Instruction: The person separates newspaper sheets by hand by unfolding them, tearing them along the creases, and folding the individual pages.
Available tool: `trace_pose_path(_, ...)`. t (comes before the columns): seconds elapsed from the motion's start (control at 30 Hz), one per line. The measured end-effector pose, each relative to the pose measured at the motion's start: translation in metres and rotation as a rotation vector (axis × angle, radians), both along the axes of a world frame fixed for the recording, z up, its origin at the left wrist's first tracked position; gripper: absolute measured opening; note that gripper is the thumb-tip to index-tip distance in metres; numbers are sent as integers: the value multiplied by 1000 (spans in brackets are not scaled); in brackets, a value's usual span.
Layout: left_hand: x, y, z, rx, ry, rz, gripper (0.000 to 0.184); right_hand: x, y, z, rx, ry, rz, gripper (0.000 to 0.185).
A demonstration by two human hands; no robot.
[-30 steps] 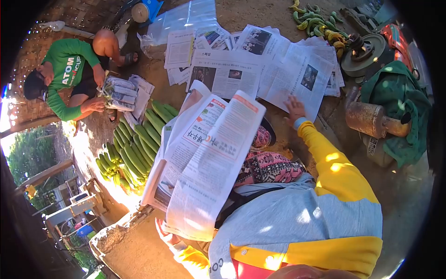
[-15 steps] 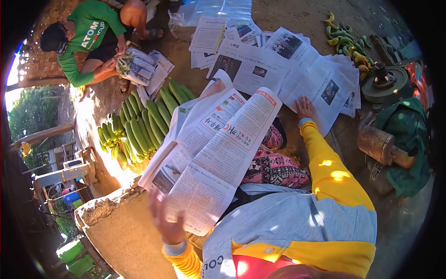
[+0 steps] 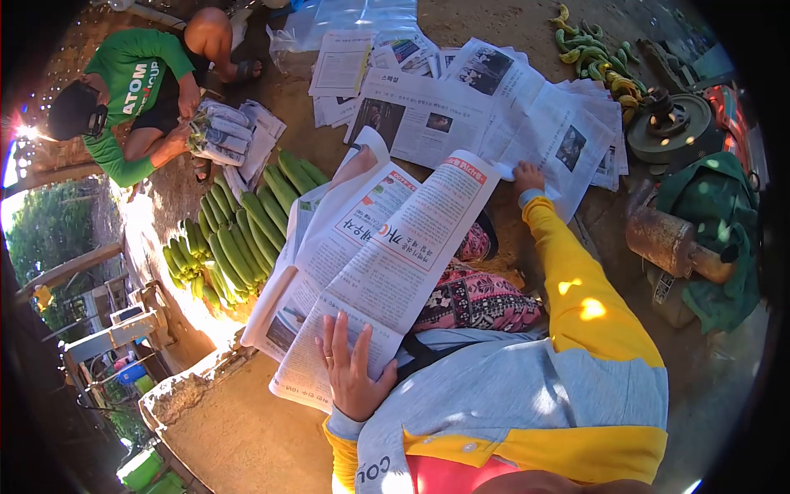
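Folded newspaper sheets (image 3: 387, 247) lie across my lap. My left hand (image 3: 354, 370) rests on their lower part, palm down with the fingers spread. My right hand (image 3: 528, 178) is at the near edge of a spread newspaper sheet (image 3: 543, 136) on the ground, its fingers bent around the sheet's edge. More newspapers (image 3: 428, 119) lie overlapped beyond my lap. Long green fruits (image 3: 247, 235) are lined up on the ground to the left of the papers on my lap.
At the upper left a co-worker in a green shirt (image 3: 136, 78) holds a newspaper-wrapped bundle (image 3: 220, 136). Clear plastic (image 3: 346, 23) lies at the top. On the right are curved green and yellow fruits (image 3: 588, 49), a round metal wheel (image 3: 671, 128), a rusty cylinder (image 3: 661, 239) and green cloth (image 3: 708, 198).
My left hand has come up from below the lap papers and now lies on them. My right hand has gone from lying flat and spread on the sheet to closing at its edge.
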State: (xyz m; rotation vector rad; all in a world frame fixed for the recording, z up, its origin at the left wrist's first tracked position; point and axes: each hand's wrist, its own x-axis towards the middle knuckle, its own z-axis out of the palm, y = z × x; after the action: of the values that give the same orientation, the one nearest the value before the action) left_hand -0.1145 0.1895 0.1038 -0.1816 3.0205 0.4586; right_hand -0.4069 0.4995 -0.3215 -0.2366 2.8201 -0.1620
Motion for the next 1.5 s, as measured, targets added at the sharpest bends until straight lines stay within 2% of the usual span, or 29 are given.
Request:
trace_pose_path(0.07, 2, -5, -3, 36, -5, 8, 73, -21, 11, 1, 3, -97, -86, 23)
trace_pose_path(0.13, 3, -8, -1, 93, -11, 8, 71, -43, 21, 56, 110, -176, -192, 22)
trace_pose_path(0.2, -2, -11, 4, 169, -11, -5, 69, -61, 36, 111, 168, -158, -124, 24)
trace_pose_path(0.27, -2, -17, 1, 184, 26, -23, 66, -88, 61, 143, 208, -103, -77, 23)
trace_pose_path(0.4, -10, -30, 0, 165, 99, -90, 57, -130, 82, 260, 323, 109, -72, 24)
trace_pose_path(0.47, -15, -34, 3, 159, 155, -110, 53, -140, 74, 321, 332, 349, -50, 23)
trace_pose_path(0.53, -18, -36, 8, 152, 210, -106, 49, -139, 63, 384, -123, 577, 103, 22)
trace_pose_path(0.63, -27, -41, 18, 206, 338, -39, 38, -122, -1, 475, -284, 659, 260, 21)
trace_pose_path(0.67, -32, -39, 28, 259, 369, 4, 32, -114, -23, 492, -393, 676, 332, 19)
trace_pose_path(0.8, -37, -39, 43, 452, 435, 4, 28, -66, -120, 542, -743, 777, 588, 15)
trace_pose_path(0.93, -42, -29, 56, 553, 454, -33, 31, 2, -204, 565, -948, 787, 741, 12)
trace_pose_path(1.03, -43, -34, 52, 744, 548, 92, 42, 60, -242, 559, -974, 663, 859, 9)
trace_pose_path(1.1, -35, -42, 46, 1102, 760, 184, 49, 97, -252, 546, -1025, 336, 955, 17)
trace_pose_path(1.13, -35, -44, 40, 1296, 848, 215, 52, 110, -256, 534, -1042, 367, 1065, 18)
trace_pose_path(1.17, -25, -52, 26, 1379, 910, 286, 53, 121, -261, 520, -1051, 396, 1162, 19)
trace_pose_path(1.2, -11, -63, 16, 1466, 959, 359, 54, 131, -265, 506, -1094, 361, 1181, 19)
trace_pose_path(1.27, 2, -75, 17, 1584, 1032, 284, 52, 143, -272, 475, -1179, 307, 1173, 18)
trace_pose_path(1.33, 7, -72, 24, 1560, 1156, 444, 48, 150, -276, 445, -1264, 273, 1136, 16)
trace_pose_path(1.43, 23, -87, 12, 1424, 1253, 623, 44, 154, -275, 417, -1205, 221, 1150, 13)
trace_pose_path(1.5, 44, -109, -2, 1398, 1184, 558, 41, 156, -272, 400, -1169, 185, 1169, 12)
